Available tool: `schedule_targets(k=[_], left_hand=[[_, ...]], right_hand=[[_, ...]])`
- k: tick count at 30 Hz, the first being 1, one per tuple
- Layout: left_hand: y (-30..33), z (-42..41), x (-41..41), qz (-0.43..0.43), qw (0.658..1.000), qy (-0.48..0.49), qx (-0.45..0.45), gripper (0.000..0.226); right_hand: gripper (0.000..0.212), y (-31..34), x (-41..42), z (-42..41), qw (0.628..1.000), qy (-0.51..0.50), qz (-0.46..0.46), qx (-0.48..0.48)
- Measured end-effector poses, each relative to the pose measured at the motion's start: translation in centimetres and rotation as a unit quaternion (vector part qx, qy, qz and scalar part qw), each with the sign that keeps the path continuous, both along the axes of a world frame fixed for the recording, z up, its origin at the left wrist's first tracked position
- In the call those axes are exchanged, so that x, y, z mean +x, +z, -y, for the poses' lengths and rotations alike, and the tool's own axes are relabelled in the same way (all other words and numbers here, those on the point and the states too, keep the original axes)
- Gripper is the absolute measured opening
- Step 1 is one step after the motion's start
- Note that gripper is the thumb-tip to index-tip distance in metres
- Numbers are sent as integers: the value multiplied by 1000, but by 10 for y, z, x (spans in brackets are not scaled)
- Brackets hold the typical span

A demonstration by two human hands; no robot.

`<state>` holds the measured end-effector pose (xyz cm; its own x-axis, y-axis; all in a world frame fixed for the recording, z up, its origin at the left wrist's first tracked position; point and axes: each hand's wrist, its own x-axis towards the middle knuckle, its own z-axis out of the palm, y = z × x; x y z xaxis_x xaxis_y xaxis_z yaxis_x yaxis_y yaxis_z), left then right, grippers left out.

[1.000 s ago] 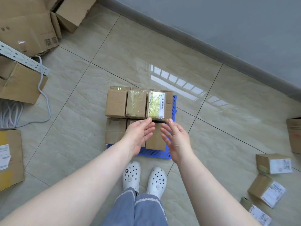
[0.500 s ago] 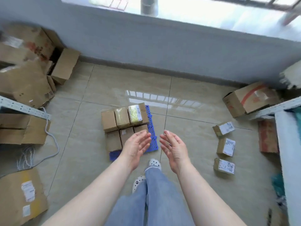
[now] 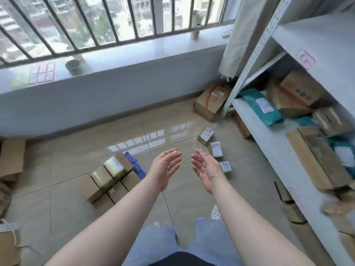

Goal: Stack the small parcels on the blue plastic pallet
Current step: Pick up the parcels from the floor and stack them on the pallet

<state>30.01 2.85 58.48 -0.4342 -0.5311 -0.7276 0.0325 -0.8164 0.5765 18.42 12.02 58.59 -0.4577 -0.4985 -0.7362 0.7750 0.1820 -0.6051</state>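
Note:
The blue plastic pallet (image 3: pixel 136 167) lies on the tiled floor at centre left, mostly covered by several small brown parcels (image 3: pixel 110 176) stacked in two layers. Three more small parcels with white labels (image 3: pixel 216 149) lie loose on the floor to the right, near the shelf. My left hand (image 3: pixel 166 167) and my right hand (image 3: pixel 206 169) are held out in front of me, palms facing each other, fingers straight, holding nothing. Both hands hover between the pallet and the loose parcels, nearer the loose ones.
A white metal shelf rack (image 3: pixel 292 143) with boxes and teal mailers fills the right side. A larger carton (image 3: pixel 211 101) leans by the wall. More cartons (image 3: pixel 11 160) sit at the left edge. A barred window and sill run along the back.
I have stood up and turned right, away from the pallet. My hands left the stacked parcels and rose, still empty. The shelf and loose parcels came into view.

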Motion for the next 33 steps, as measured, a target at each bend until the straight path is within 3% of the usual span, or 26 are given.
schedule_targets(k=[9,12,21,28,33], left_hand=[[-10,-64,-156,19,997,-77,16,19],[-17,-88,-191,27,996,-73,37,18],[-36,-82,-250,52,995,-72,47,22],[-98,-33,-295,99,990,-93,37,27],[-179,-31,-329,142,984,-98,40,37]], right_hand=[[10,-4,-163,-94,998,-35,-33,48],[15,-8,-209,-115,997,-21,-47,65],[10,-33,-282,-100,994,23,-28,100],[6,-98,-340,-69,989,27,-41,138],[7,-180,-372,-66,982,58,-50,171]])
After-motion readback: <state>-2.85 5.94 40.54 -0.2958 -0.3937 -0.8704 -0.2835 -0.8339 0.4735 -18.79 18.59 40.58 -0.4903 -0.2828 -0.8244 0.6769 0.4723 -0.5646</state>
